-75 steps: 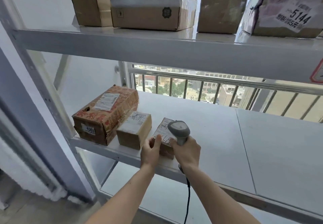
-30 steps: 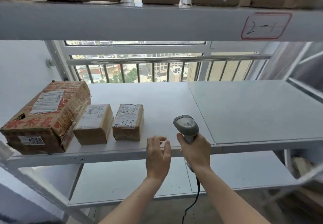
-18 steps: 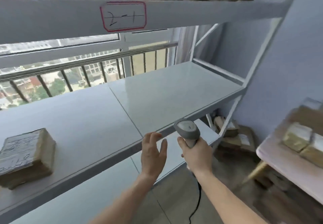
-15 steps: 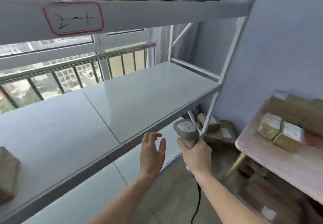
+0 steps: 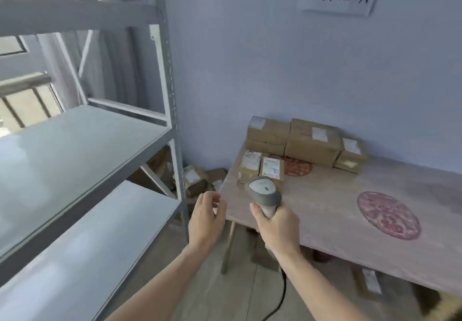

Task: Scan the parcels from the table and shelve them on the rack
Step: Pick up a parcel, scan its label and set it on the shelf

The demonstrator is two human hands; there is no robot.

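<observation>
Parcels (image 5: 303, 143) sat clustered at the worktop's (image 5: 350, 220) back-left corner against the wall, two small flat ones (image 5: 261, 168) in front, long axes running away from us. Since a moment earlier our view had swung right, off the rack (image 5: 82, 150) toward the worktop. Our right hand (image 5: 277, 223) gripped the scanner (image 5: 263, 194) upright, head toward the small parcels; our left hand (image 5: 206, 217) hung loosely curled, its grip empty. More boxes (image 5: 197, 180) lay on the floor.
</observation>
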